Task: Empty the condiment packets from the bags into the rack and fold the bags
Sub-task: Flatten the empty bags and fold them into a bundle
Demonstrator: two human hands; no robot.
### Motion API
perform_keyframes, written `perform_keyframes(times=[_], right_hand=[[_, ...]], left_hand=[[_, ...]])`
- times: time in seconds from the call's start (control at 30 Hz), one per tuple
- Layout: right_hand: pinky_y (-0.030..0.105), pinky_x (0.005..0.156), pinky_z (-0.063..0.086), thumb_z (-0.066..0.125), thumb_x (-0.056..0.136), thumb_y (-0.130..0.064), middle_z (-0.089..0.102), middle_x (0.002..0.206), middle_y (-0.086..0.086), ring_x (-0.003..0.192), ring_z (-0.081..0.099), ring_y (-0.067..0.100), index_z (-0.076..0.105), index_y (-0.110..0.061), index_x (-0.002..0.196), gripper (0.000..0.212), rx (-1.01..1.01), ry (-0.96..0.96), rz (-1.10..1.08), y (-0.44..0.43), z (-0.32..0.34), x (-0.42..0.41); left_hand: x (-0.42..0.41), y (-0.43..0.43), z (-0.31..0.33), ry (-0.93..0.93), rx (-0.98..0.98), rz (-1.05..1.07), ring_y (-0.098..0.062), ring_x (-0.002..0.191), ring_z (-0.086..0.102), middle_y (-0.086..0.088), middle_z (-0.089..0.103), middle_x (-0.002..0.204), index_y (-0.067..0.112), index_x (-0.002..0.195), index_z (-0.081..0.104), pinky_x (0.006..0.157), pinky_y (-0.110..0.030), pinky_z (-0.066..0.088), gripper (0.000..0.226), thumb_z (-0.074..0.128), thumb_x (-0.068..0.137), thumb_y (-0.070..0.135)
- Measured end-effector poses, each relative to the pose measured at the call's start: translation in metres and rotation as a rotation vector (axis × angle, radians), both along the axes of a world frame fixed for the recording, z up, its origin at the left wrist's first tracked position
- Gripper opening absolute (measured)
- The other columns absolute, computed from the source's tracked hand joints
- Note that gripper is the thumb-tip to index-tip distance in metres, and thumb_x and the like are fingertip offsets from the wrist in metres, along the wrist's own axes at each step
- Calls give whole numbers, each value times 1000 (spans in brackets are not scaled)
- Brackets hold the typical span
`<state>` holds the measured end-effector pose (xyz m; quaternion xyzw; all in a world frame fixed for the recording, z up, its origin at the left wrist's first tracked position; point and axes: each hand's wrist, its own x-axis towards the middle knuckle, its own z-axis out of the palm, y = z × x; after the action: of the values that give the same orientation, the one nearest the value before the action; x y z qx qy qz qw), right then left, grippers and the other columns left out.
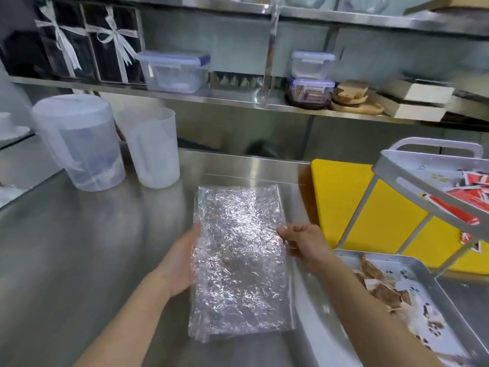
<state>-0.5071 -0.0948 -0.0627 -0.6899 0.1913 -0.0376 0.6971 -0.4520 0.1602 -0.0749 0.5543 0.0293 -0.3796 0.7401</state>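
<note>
a brushed stainless steel counter point(92, 247) fills the lower half of the view, its sheen picking up pale reflections, with a steel back wall and two steel shelves point(211, 98) running above it. a yellow cutting board point(383, 215) lies flat at the right rear of the counter. in the middle of the counter sits a flattened, crinkled clear plastic bag point(238, 260), folded into a long rectangle and lying with its long side running away from the person. the left hand point(180, 263) presses against the bag's left edge with the fingers tucked under or behind the plastic, so their spread cannot be told; the right hand point(304, 247) pinches the bag's right edge between thumb and narrowly curled fingers. just right of the bag stands a grey two-tier rack point(412, 192): its upper tray holds red condiment packets point(465, 197), its lower tray point(428, 276) holds brown packets point(381, 284) and white printed ones. at the left rear stand a lidded translucent pitcher point(79, 144) and, just beside it, an open translucent jug point(150, 147). on the lower shelf sit a clear clip-lid container point(174, 71), two smaller stacked clip-lid containers point(312, 75) with the bottom one holding brownish packets, some wooden pieces point(354, 99), and dark boxes tied with white ribbon point(87, 43) at far left.
</note>
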Motion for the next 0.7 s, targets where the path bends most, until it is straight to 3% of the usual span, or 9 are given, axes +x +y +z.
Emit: perform_keyframes(times=[0.03,0.1,0.23,0.33,0.43,0.5,0.57,0.63,0.7], right_hand=[[24,49,34,70,80,-16,44,53,2,49,35,13,59,-7,67,19,-13,14,-24,0,-3,-1],[24,49,38,71,79,-16,47,52,0,48,38,12,59,-9,63,21,-12,34,-47,-1,-7,-2],[23,47,42,74,76,-18,59,57,-2,48,48,12,63,-13,69,14,48,42,6,-5,-9,-3],[27,54,50,75,74,-11,72,76,0,58,63,11,63,-17,89,21,122,76,120,-9,-11,-7],[26,57,52,74,74,-8,58,58,-1,53,54,14,59,-12,71,16,64,86,219,-13,-16,-12],[25,56,48,74,74,-7,45,53,-1,50,44,13,56,-13,61,23,41,72,255,-15,-17,-13],[24,53,47,74,74,-8,47,49,-3,46,45,11,60,-15,52,27,11,54,261,-17,-16,-14],[23,49,44,73,75,-9,48,46,-6,44,44,10,62,-17,49,29,-8,31,269,-18,-14,-15],[22,47,40,72,76,-8,47,46,-6,43,41,10,63,-16,50,29,0,11,263,-20,-15,-16]], left_hand=[[-1,-2,0,-82,114,11,-28,131,40,-2,45,141,23,124,54,109,-51,30,76,72,59,59],[-7,-10,2,-243,295,36,-20,121,50,-4,57,130,15,118,58,101,-39,38,75,83,52,40],[-11,-16,5,-327,327,166,-18,92,65,-11,72,91,4,89,66,97,-35,40,29,80,65,14],[-12,-13,8,-362,325,200,-9,81,67,1,75,78,12,83,66,81,-26,43,21,79,66,11],[-10,-9,8,-391,308,177,6,66,65,15,74,66,19,81,65,65,-17,38,21,79,67,12],[-10,-8,9,-402,300,168,-1,77,66,7,75,76,16,86,66,67,-17,39,25,80,66,13],[-9,-7,9,-402,291,176,-9,84,65,0,73,84,9,89,66,71,-19,41,26,79,67,14],[-8,-6,9,-396,281,189,-13,75,63,-3,69,75,3,84,64,71,-23,44,21,76,70,11],[-6,-2,10,-384,263,191,-12,62,61,-3,66,66,4,78,63,60,-22,45,12,73,72,8]])
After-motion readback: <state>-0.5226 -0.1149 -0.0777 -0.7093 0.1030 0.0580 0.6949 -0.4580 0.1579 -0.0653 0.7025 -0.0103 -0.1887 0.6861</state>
